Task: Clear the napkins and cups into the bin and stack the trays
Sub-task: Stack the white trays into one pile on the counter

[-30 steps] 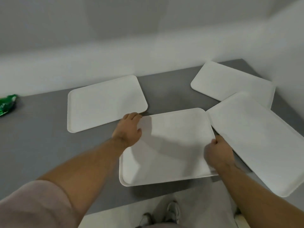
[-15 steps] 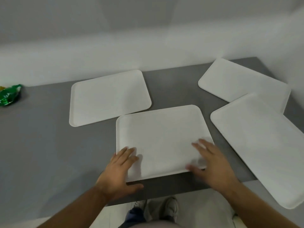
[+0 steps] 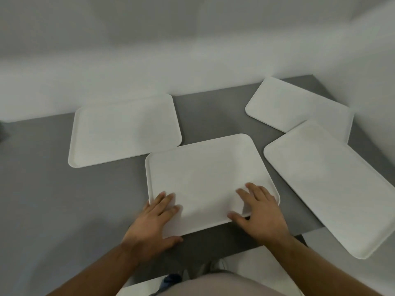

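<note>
While flat and spread, left hand (image 3: 152, 221), right hand (image 3: 259, 212), pressing center tray (image 3: 205, 178)

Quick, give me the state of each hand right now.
Left hand: open, fingers spread flat on the near left corner of the middle tray, holding nothing.
Right hand: open, flat on the same tray's near right corner, holding nothing.

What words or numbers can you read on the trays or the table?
None. The four white trays, like the middle tray under both hands, are blank, and the grey table has no writing.
</note>
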A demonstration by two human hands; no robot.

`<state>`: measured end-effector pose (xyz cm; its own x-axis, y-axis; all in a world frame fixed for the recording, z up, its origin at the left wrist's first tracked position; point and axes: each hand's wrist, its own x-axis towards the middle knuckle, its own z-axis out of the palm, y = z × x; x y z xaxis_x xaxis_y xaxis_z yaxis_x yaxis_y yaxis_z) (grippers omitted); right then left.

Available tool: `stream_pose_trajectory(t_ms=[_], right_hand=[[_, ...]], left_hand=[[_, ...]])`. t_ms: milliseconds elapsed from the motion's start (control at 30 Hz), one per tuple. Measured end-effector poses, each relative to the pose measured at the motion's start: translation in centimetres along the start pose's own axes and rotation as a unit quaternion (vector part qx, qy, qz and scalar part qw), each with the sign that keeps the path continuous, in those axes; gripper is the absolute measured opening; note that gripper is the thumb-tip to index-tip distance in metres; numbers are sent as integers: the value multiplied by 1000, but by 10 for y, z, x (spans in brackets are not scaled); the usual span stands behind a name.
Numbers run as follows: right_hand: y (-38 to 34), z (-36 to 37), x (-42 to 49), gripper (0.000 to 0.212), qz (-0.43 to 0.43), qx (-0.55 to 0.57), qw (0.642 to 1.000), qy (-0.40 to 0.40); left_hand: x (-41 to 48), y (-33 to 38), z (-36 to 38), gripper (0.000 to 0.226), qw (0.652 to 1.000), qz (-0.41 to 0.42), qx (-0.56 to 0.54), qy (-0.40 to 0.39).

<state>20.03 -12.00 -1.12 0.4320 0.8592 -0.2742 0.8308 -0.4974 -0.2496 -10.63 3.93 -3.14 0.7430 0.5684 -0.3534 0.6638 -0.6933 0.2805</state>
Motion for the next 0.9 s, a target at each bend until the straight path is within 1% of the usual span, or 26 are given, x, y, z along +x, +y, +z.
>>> stream_pose_trajectory(t_ms=[200, 400, 533, 633, 700, 767, 833, 900], right_hand=[[1, 3, -1, 92, 14, -11, 1000, -2], [-2, 0, -1, 93, 18, -27, 999, -11], [-10, -7, 1, 92, 26, -29, 999, -17], [-23, -16, 6, 91, 41, -29, 998, -23], [-34, -23, 13, 85, 50, -14, 999, -16], [-46, -28, 19, 76, 49, 16, 999, -1], [-62, -33, 24, 69, 35, 48, 998, 17], [-78, -38, 27, 62, 19, 69, 997, 27]], left_hand=[[3, 1, 0, 94, 1000, 17, 16, -21], [2, 4, -2, 94, 1000, 15, 1, -18], [3, 3, -11, 101, 1000, 17, 15, -8], [3, 2, -22, 102, 999, 34, 30, 21], [5, -3, -34, 90, 998, 38, 0, 54], [11, -14, -48, 73, 993, 27, -53, 99], [19, -33, -65, 55, 980, -32, -120, 154], [31, -61, -79, 39, 947, -132, -202, 212]])
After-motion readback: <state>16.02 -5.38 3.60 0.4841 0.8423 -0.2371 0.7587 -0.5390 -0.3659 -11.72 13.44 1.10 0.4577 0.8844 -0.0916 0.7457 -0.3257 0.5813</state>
